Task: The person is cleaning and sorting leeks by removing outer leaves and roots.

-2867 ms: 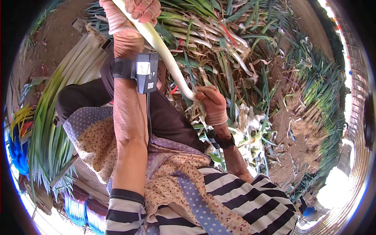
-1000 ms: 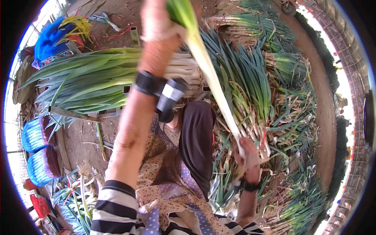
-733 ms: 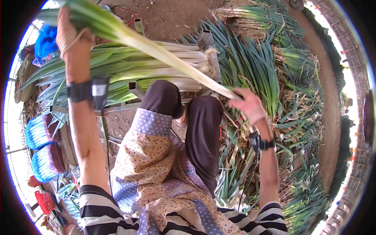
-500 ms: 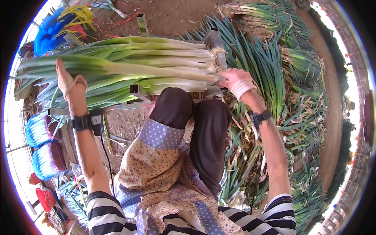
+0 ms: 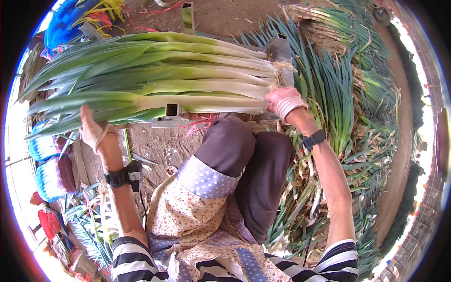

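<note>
A row of long leeks [image 5: 206,85] lies across a metal rack, green leaves to the left and white root ends to the right. The nearest leek [image 5: 188,102] lies along the near side, beside a square metal post. My right hand [image 5: 287,102], its fingers wrapped in pale tape, is closed on that leek's root end. At its leaves is my left hand [image 5: 97,131], also taped, with a digit stretched upward; its other fingers are partly hidden. Its grip looks loose and open.
An upright metal plate [image 5: 280,49] stands by the roots. More green onions [image 5: 329,89] and loose trimmings [image 5: 305,188] cover the ground at right. Blue bundles [image 5: 54,178] sit at left. My knees [image 5: 230,143] are close to the rack's near edge.
The nearest leek, held raised over the others before, has come down toward me onto the row's near side. My left hand has moved down with its leaves. The view has shifted slightly.
</note>
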